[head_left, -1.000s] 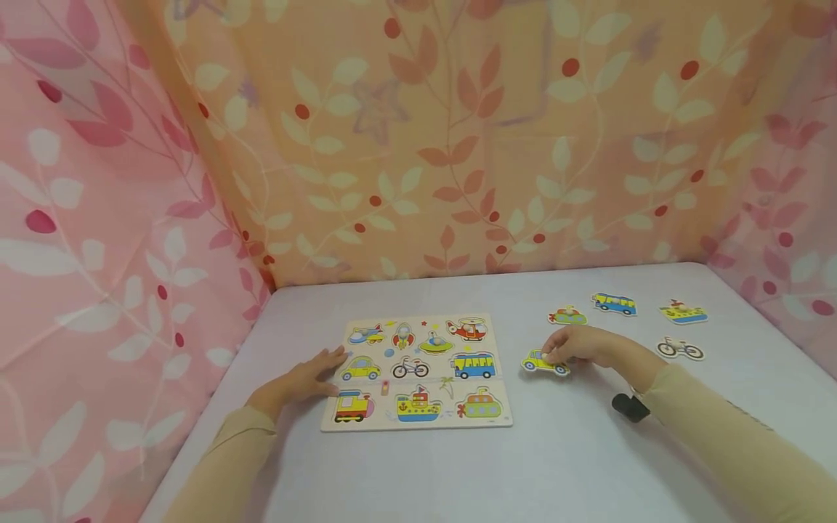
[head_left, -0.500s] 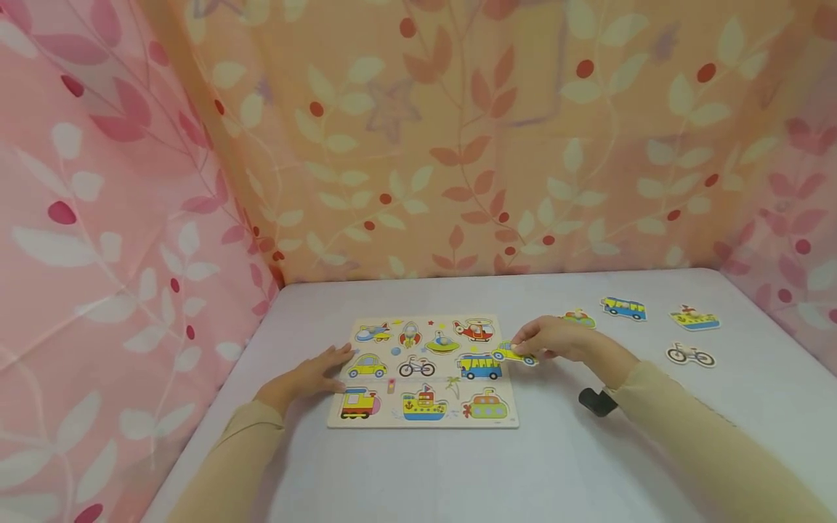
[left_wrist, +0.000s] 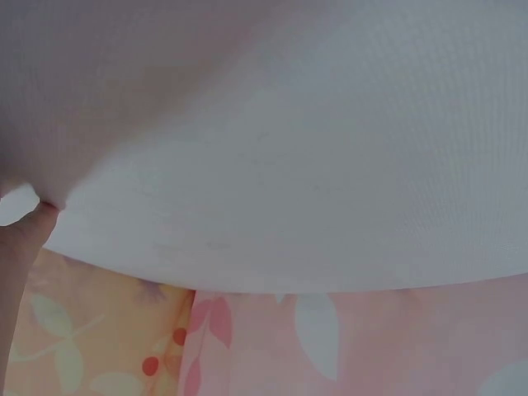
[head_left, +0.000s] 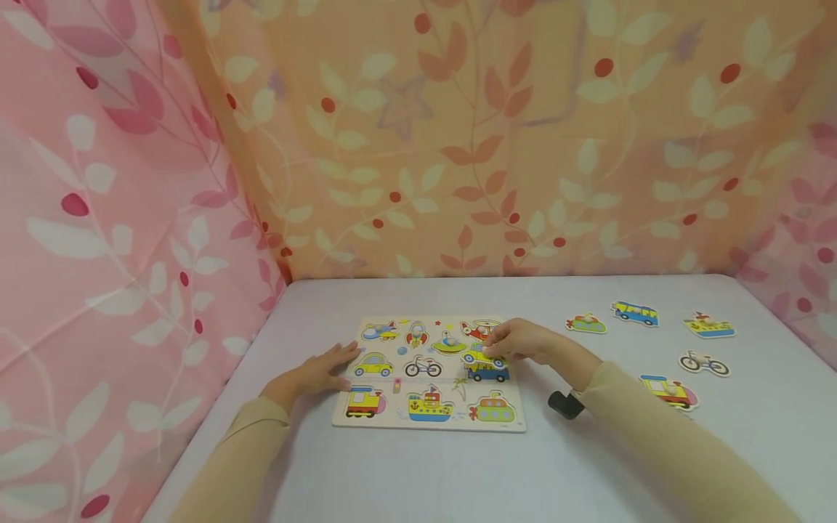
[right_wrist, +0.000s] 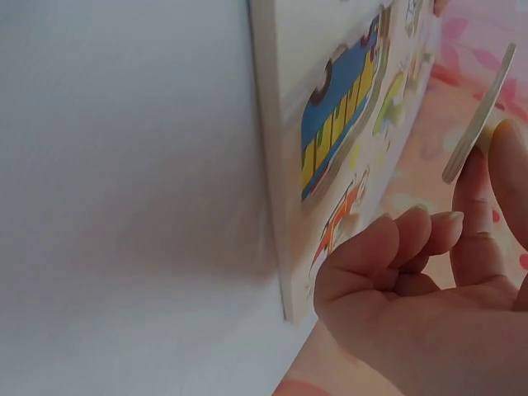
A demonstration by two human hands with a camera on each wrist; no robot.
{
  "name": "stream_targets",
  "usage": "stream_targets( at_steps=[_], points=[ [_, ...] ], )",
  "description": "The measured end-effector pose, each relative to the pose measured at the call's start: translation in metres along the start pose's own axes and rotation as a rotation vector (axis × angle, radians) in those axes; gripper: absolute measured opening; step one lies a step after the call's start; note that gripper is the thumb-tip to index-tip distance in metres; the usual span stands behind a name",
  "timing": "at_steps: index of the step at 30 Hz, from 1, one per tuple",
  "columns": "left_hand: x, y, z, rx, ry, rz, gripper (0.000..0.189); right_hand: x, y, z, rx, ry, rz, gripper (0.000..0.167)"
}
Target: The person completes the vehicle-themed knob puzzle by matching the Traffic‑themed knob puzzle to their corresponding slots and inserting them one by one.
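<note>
Head view, right hand [head_left: 531, 341] pinching yellow car piece [head_left: 472, 356], long axis slanting down rightward, left hand [head_left: 317, 371] outspread

The left hand [head_left: 314, 375] lies with its thumb spread from its fingers. The right hand [head_left: 536, 341] pinches between thumb and forefinger, other fingers curled.

An orange cloth [head_left: 405, 247] printed with pale leaves, coral sprigs and red dots hung behind a white table [head_left: 405, 479], flanked by a pink leaf-patterned drape [head_left: 59, 290] at left and a matching pink panel [head_left: 807, 290] at right. Soft, muted light fell across the scene.
</note>
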State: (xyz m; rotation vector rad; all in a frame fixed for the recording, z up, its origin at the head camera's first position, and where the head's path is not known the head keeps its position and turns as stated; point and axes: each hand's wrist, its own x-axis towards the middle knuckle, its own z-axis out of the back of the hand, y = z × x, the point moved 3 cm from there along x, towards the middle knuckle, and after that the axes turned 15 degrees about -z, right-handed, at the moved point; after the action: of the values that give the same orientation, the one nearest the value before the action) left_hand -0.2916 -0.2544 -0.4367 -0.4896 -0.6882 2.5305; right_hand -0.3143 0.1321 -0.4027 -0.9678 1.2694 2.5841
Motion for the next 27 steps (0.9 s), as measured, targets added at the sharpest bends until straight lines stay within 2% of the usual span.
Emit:
stream_targets(
  at_steps=[6,16,22,27],
  points=[
    [0.001,0.0,0.0,-0.011,-0.012,0.045,0.08,0.007,0.01,-0.016,-0.015,-0.036,0.025,0.017],
    [0.0,-0.001,0.0,-0.01,-0.009,0.025,0.08,0.014,0.032,-0.046,0.013,-0.055,0.064,0.012],
    [0.0,-0.001,-0.001,-0.026,-0.012,0.036,0.079,0.017,0.047,-0.063,-0.038,-0.065,0.074,0.012],
    [-0.001,-0.001,-0.001,-0.024,-0.015,0.039,0.078,0.019,0.058,-0.074,-0.019,-0.065,0.081,0.012]
  ],
)
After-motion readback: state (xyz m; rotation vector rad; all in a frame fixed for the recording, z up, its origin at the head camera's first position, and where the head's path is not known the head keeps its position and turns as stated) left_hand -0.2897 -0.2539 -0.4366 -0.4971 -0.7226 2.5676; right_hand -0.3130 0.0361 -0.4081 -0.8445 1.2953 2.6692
